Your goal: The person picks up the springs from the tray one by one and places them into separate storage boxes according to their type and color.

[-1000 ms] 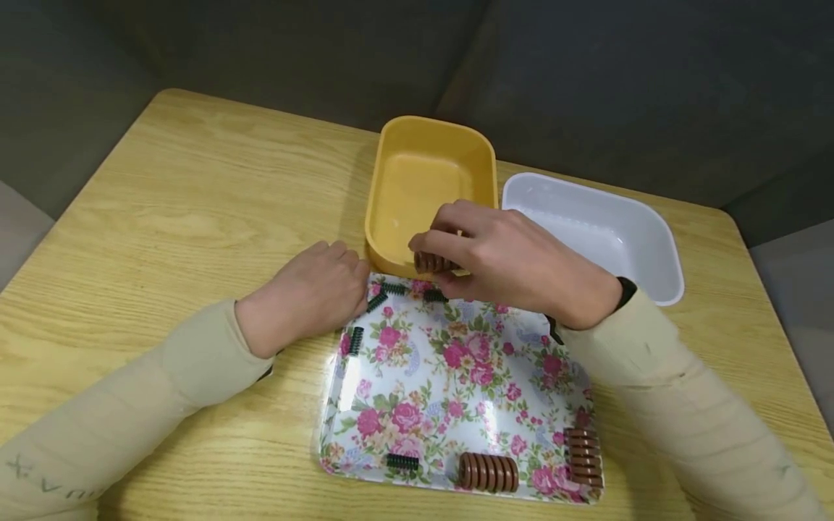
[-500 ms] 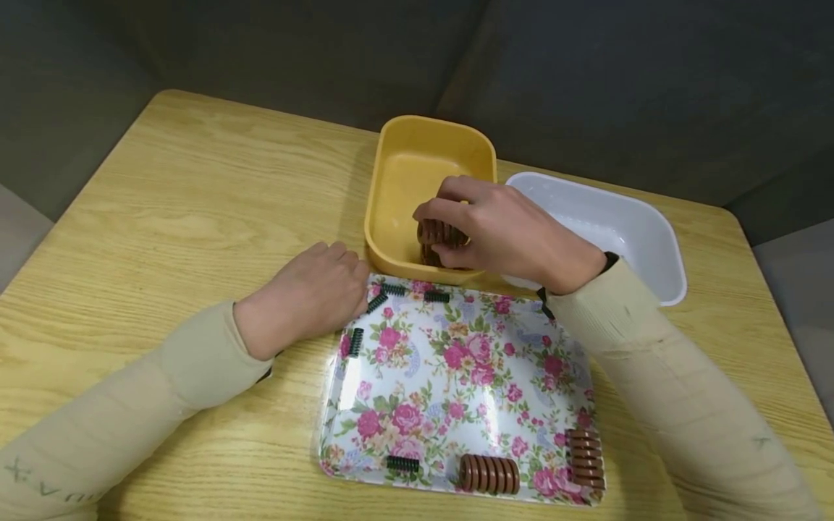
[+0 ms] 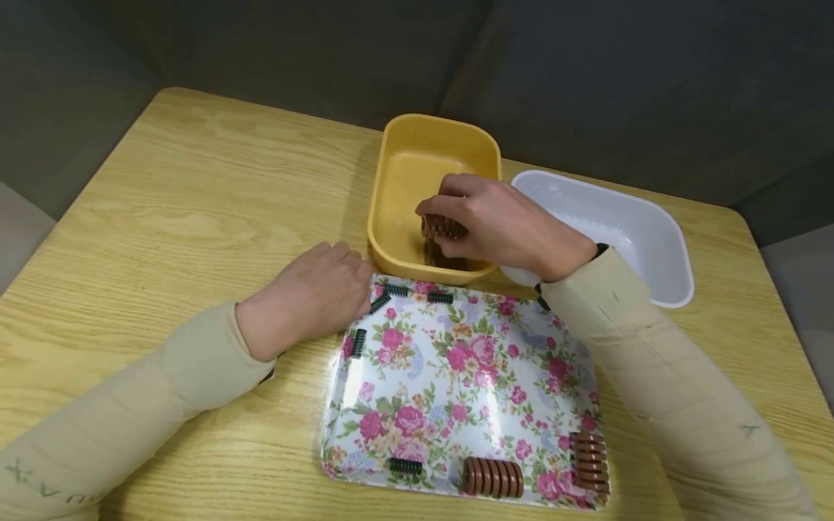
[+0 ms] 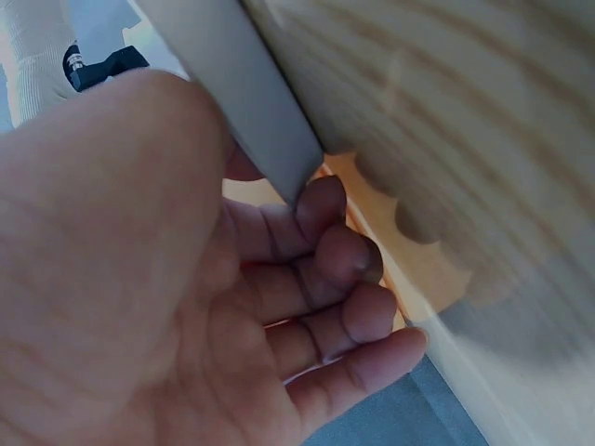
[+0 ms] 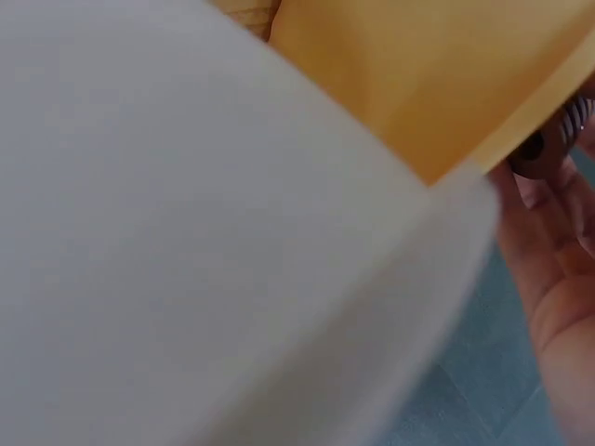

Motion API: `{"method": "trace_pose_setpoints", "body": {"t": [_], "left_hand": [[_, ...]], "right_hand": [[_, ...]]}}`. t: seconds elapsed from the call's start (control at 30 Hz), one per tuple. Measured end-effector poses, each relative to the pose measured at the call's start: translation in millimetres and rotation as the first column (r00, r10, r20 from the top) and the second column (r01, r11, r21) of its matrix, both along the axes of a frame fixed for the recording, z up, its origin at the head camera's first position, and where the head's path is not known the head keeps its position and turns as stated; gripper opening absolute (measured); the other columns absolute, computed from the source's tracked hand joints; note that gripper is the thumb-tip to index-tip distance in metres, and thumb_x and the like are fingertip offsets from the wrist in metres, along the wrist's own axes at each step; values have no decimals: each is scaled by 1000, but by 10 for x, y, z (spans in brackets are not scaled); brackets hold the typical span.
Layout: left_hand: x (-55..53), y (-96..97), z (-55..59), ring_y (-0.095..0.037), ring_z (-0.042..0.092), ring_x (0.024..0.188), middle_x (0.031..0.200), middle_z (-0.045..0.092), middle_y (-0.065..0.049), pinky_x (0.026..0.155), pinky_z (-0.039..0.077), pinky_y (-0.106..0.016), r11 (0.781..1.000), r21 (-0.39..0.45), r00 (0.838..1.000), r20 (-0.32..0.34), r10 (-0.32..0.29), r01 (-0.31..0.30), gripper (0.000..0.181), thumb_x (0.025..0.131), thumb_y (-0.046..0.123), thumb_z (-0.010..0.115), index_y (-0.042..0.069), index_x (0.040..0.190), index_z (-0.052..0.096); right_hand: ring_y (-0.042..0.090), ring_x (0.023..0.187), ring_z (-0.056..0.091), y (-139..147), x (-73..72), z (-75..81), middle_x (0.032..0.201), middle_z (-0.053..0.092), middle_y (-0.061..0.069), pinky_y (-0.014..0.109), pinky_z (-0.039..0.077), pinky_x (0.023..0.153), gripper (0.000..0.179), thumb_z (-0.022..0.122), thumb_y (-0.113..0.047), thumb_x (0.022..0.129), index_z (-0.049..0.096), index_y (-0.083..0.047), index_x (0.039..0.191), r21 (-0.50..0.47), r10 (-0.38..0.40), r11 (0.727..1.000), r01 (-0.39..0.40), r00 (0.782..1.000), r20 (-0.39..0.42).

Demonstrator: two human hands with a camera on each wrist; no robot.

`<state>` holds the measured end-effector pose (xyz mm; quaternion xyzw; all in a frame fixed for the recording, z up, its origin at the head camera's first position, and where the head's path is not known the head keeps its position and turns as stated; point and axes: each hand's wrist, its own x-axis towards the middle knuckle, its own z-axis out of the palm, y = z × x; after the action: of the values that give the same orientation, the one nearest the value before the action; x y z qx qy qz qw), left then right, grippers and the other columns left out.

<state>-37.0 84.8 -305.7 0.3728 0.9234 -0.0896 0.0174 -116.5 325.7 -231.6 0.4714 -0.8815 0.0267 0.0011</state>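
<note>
In the head view my right hand (image 3: 498, 224) is over the front of the yellow bin (image 3: 434, 273), pinching a brown coil spring (image 3: 433, 225) between thumb and fingers. Beneath it, another brown ribbed piece (image 3: 438, 255) shows partly inside the bin. The right wrist view catches the held brown spring (image 5: 548, 144) beside the bin's rim. My left hand (image 3: 313, 297) grips the far left corner of the floral tray (image 3: 436, 376); in the left wrist view its curled fingers (image 4: 358, 311) lie along the tray's edge.
Several small dark green springs (image 3: 406, 465) lie along the tray's edges. Two brown springs sit at the near side, one (image 3: 493, 477) at the front and one (image 3: 590, 462) at the right corner. A white bin (image 3: 674, 282) stands right of the yellow one on the wooden table (image 3: 215, 181).
My right hand has moved forward from the tray's far edge into the yellow bin with the brown spring, then stays nearly still. The left hand keeps its place on the tray.
</note>
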Motion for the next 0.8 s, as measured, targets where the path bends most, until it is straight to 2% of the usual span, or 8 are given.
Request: {"method": "trace_pose_setpoints", "body": {"t": [0.23,0.4,0.57,0.8], "left_hand": [[18,19,16,-20,44,72,75,51,-4,61,37,-30,1000,-21,1000,-24,-18,18,30,103,25,58,9,78,53],[33,29,29,-20,43,70,75,51,-4,60,36,-30,998,-39,998,-48,-45,43,27,100,16,60,10,75,52],[43,35,32,-19,42,70,74,50,-3,60,35,-29,999,-28,997,-58,-47,46,29,100,18,60,11,73,51],[41,33,32,-20,42,70,74,49,-4,60,36,-29,999,-22,998,-50,-33,32,28,101,20,59,10,76,51]], "right_hand": [[22,92,64,-40,-52,-68,107,68,9,39,57,82,33,77,-18,92,73,-9,123,13,-15,1000,14,998,65],[21,91,64,-44,-31,-115,107,68,10,38,57,82,33,77,-18,93,73,-7,123,22,-18,1000,16,995,102],[19,86,63,-47,12,-96,104,67,7,35,56,80,30,76,-19,93,74,-10,122,37,-29,999,25,993,114],[17,82,63,-51,43,-42,99,68,6,34,55,76,28,77,-19,92,76,-9,119,79,-53,996,39,981,188]]}}
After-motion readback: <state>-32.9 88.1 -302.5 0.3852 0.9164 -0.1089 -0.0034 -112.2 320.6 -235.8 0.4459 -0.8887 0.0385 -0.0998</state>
